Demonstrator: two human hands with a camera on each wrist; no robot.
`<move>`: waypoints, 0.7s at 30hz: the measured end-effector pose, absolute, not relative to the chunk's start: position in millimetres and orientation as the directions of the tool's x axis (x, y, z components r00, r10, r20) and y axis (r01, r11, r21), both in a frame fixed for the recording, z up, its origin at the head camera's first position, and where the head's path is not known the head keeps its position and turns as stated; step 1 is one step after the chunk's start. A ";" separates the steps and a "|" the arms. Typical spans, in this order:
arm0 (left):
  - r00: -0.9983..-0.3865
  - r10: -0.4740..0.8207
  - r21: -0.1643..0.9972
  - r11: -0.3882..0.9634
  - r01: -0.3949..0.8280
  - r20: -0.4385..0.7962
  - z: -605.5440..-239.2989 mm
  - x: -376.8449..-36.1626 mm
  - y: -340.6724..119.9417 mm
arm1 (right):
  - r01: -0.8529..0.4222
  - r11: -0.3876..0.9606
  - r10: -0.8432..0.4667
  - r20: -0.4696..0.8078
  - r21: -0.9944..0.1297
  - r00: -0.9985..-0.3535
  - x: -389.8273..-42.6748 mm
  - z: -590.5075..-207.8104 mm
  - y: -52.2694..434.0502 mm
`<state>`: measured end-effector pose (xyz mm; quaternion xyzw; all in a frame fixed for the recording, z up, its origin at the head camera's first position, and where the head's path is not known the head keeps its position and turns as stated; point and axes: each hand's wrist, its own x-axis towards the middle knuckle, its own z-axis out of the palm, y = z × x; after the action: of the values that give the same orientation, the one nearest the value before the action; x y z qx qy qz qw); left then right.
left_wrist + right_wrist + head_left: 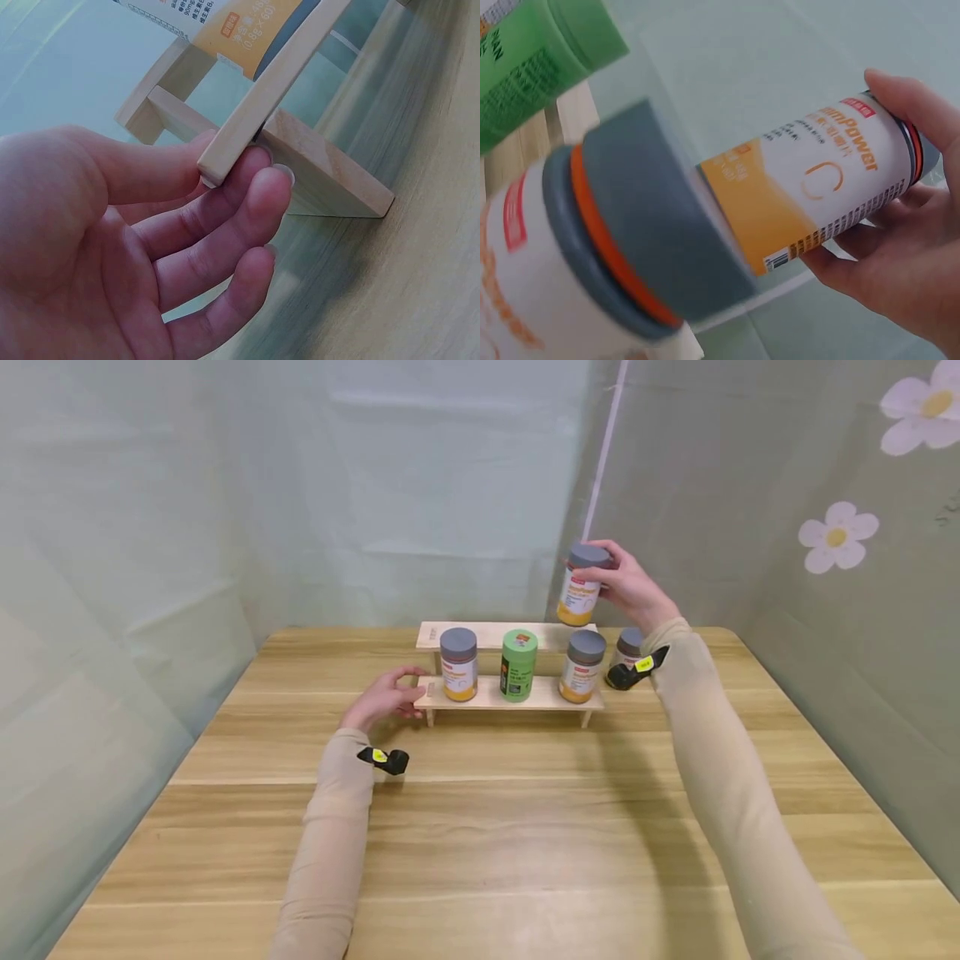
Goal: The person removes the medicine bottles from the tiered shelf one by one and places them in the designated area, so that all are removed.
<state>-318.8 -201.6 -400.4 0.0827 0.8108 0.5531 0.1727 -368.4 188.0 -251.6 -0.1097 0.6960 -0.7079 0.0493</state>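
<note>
My right hand (630, 587) grips a white-and-orange supplement bottle (579, 597) with a grey lid near its top, raised over the right end of the upper tier (487, 635) of a small wooden two-step rack. At the rack's left end, my left hand (388, 695) pinches the edge of the lower tier (259, 112) between thumb and fingers. On that lower tier stand a white-and-orange bottle (459, 675) at left, a green bottle (518, 668) in the middle, and another white-and-orange bottle (581, 677) at right, directly below the held one.
Another grey-lidded bottle (628, 646) stands on the wooden table (480, 827) just right of the rack, partly hidden by the right wrist's camera. Pale curtains (450, 485) hang behind the table's back edge and along both sides.
</note>
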 end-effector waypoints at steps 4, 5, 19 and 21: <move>-0.927 0.327 0.925 0.377 -0.049 -0.183 -399.8 -319.5 -203.1 | -0.098 0.002 -0.204 0.096 -0.995 -0.974 -365.7 -253.1 194.8; -0.927 0.328 0.925 0.378 -0.048 -0.182 -399.8 -319.7 -203.4 | -0.103 0.005 -0.205 0.099 -0.995 -0.974 -365.4 -253.4 196.5; -0.920 0.349 0.933 0.356 -0.046 -0.178 -402.7 -321.0 -210.9 | -0.092 -0.077 -0.147 0.103 -0.993 -0.984 -355.9 -260.3 214.7; -0.919 0.351 0.933 0.357 -0.048 -0.181 -402.6 -320.6 -211.9 | -0.094 -0.081 -0.145 0.105 -0.992 -0.984 -353.7 -260.9 217.6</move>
<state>-320.6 -211.9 -402.6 0.0941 0.8042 0.5592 0.1780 -353.7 217.6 -260.9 -0.0880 0.6778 -0.7298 0.0174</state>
